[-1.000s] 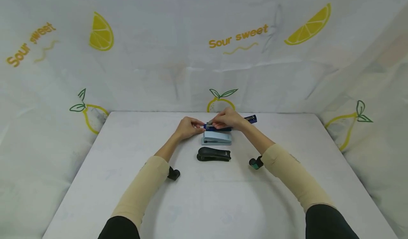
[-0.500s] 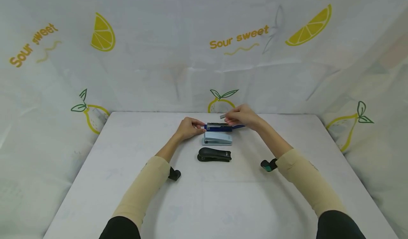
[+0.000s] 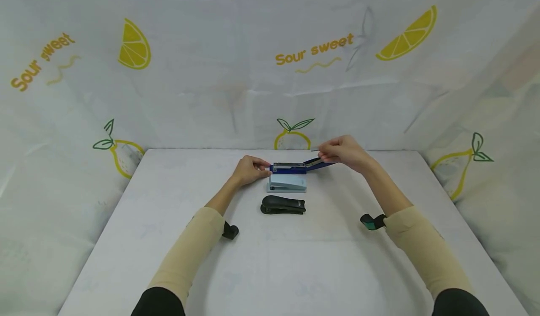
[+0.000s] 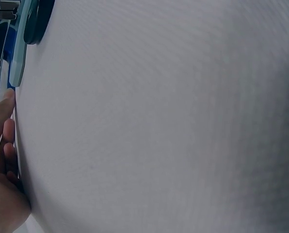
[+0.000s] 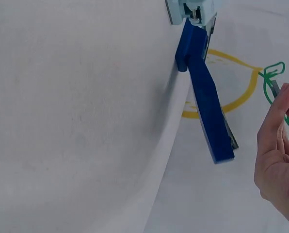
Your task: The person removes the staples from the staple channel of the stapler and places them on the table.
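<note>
A blue stapler lies unfolded near the table's back edge, its top arm swung back to the right with the metal magazine bared. My left hand pinches its left end between thumb and fingers. My right hand is raised over the swung-back arm and pinches a short grey strip of staples, seen thin and edge-on in the head view. In the right wrist view the blue top arm hangs apart from that hand. The left wrist view shows only part of the left hand.
A light blue stapler stands directly in front of the blue one. Nearer still lies a black stapler. The white table meets a white lemon-print curtain at its back edge.
My right hand has lifted from the blue stapler's magazine and moved right, carrying the strip of staples away. My left hand has stayed at the stapler's left end.
</note>
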